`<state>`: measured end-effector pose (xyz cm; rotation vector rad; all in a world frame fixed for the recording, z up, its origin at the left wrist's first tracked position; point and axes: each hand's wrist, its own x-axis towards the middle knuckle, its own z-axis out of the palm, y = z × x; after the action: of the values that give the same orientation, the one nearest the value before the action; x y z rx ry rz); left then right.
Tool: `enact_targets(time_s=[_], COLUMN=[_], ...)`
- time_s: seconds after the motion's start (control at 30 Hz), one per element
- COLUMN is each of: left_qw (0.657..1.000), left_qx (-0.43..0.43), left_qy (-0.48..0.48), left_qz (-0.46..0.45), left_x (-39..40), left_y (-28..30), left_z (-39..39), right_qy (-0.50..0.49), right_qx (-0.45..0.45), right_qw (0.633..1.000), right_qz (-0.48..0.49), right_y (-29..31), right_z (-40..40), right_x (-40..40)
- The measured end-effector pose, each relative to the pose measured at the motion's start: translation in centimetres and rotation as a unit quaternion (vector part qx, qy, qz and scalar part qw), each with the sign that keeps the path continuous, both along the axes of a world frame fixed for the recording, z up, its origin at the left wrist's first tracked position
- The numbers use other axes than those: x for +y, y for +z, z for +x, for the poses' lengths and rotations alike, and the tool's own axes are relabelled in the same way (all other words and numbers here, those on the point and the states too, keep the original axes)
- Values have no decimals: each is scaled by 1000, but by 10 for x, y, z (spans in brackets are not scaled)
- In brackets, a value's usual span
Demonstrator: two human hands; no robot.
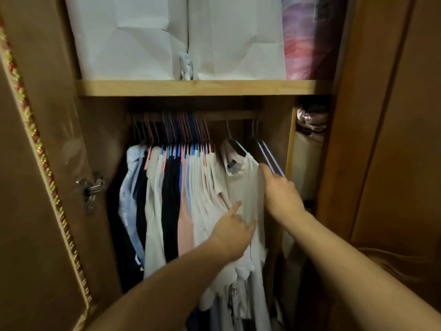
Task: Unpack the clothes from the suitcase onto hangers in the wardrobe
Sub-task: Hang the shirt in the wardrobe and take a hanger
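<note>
Head camera is showing the right hand [282, 195] pinching two empty hangers [270, 157] at the rail's [229, 115] right end, while the left hand [232, 231], fingers straight, is pushing the white shirt [243, 187] aside. Lift just one hanger, slowly. About twenty hung clothes are filling the rail's left. No suitcase is showing.

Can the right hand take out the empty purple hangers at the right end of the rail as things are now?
Probably yes. The right hand already touches the empty purple hangers, and nothing hangs on that side; the white shirt hangs to their left.
</note>
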<state>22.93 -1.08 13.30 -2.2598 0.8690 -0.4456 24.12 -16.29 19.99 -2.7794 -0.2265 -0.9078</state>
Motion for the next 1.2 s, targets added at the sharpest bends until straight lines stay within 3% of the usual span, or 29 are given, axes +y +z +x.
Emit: enact_targets(time_s=[0.07, 0.1, 0.2, 0.27, 0.33, 0.43, 0.57, 0.63, 0.7, 0.8, 0.93, 1.0, 1.07, 1.13, 1.2], left_qw=[998, 998, 995, 993, 984, 934, 864, 830, 801, 766, 630, 558, 479, 416, 421], left_qx=[25, 45, 94, 106, 97, 90, 62, 48, 37, -41, -274, -349, -315, -206, -154], left_qy=[18, 10, 19, 49, 89, 129, 169, 185, 212, 248, 319, 329, 313, 316, 368], left_qz=[59, 35, 18, -15, -120, -320, -470, -523, -559, -591, -653, -677, -757, -828, -815], left_x=[7, 10, 28, 36, 47, 61, 53, 49, 51, 65, 94, 110, 129, 139, 137], left_y=[-30, -39, -61, -74, -90, -115, -117, -117, -122, -120, -107, -95, -79, -61, -57], left_z=[6, 3, -19, -49, -87, -141, -223, -274, -337, -428, -526, -543, -540, -532, -522], right_qy=[-8, 2, 36, 26, 15, 38, 95, 117, 127, 174, 209, 223, 239, 256, 271], right_qx=[12, 41, 217, 327, 351, 353, 403, 366, 358, 472, 485, 474, 467, 463, 459], right_qw=[1000, 999, 975, 945, 936, 935, 908, 895, 866, 804, 781, 778, 780, 782, 783], right_qz=[-14, -6, 27, 11, -5, -3, 66, 225, 325, 317, 334, 347, 341, 331, 320], right_y=[2, 1, -10, -32, -54, -85, -125, -144, -169, -195, -183, -169, -159, -151, -143], right_z=[-1, -3, -13, -29, -48, -75, -135, -168, -200, -248, -301, -316, -326, -337, -346], right_x=[-7, -10, -2, 5, 2, -10, -6, 4, 18, 35, 64, 76, 82, 85, 82])
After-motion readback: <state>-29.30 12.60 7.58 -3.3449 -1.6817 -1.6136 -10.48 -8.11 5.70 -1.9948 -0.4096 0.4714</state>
